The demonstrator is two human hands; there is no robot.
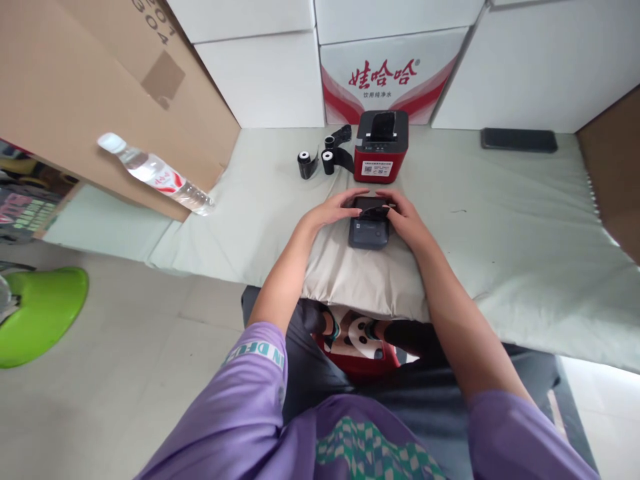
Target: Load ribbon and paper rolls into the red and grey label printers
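Note:
A small dark portable printer (369,233) lies on the cloth-covered table in front of me. My left hand (336,207) grips its upper left side, thumb pressed on the top. My right hand (403,212) holds the upper right side, its thumb also on top. Between the thumbs a glossy black piece (374,212) covers the device's upper half; whether it is a lid or a strip I cannot tell. Just beyond my fingertips stands a red and black printer (381,163) with a white label and a black strip at its top slot.
Several black rolls (306,165) with loose ends stand left of the red printer. A water bottle (159,175) leans at a slant by a cardboard box (90,80). White cartons (390,73) line the back. A black phone-like slab (519,140) lies at the back right.

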